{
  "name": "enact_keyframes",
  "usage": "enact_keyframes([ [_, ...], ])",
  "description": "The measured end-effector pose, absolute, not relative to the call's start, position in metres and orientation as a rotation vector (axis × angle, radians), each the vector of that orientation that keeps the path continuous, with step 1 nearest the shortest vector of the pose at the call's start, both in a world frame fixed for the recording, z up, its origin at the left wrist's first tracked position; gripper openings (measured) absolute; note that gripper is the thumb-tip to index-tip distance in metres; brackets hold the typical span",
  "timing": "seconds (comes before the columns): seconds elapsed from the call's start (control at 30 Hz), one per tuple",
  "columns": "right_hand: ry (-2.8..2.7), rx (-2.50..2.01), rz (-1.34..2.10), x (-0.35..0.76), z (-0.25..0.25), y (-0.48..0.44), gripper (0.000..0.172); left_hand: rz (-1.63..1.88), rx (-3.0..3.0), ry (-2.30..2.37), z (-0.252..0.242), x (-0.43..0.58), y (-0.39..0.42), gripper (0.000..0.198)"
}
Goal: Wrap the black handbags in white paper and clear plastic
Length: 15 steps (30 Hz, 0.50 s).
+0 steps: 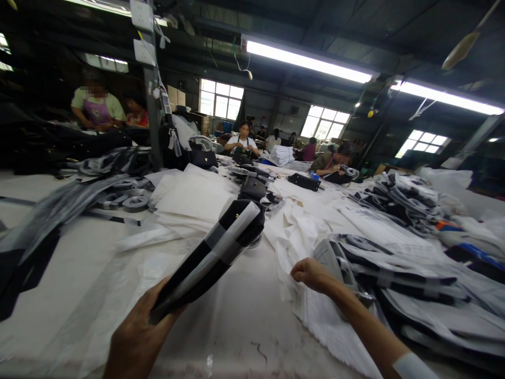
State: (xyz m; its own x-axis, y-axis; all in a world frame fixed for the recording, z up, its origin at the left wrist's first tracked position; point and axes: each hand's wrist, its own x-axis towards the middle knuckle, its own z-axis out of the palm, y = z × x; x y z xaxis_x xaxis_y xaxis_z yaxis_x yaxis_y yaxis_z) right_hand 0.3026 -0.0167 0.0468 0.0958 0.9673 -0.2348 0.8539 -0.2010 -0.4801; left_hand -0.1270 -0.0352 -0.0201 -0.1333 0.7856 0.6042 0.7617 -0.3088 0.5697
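Note:
A black handbag (205,258) with a strip of pale wrapping along its side is tilted up over the table, its far end pointing away from me. My left hand (145,326) is wrapped round its near end. Over on the right, my right hand (310,273) has its fingers curled together at the edge of some thin white bags or sheets (292,237). Whether it pinches one of them is hidden. Just beyond that hand stands a grey box-like thing (333,258), partly covered by my forearm.
Wrapped black bag pieces (410,279) pile up on the right, with another heap (406,200) behind. White sheets (193,192) lie stacked left of centre. Black handbags (252,188) stand farther back. A post (153,105) rises at left. Several people sit at work beyond.

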Motion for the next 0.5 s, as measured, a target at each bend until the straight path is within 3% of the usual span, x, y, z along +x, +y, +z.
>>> enact_keyframes([
  [0.33,-1.677,-1.928,0.87,0.268,0.069,-0.038,0.017,1.504,2.025,1.801,-0.021,-0.127,-0.035,0.044],
  [0.43,-1.585,-1.465,1.303,0.239,0.096,-0.088,0.03,1.482,1.993,1.822,-0.02,-0.127,-0.036,0.044],
  [0.5,-1.654,-1.144,1.523,0.227,0.114,-0.13,0.05,1.462,1.979,1.843,-0.018,-0.126,-0.038,0.043],
])
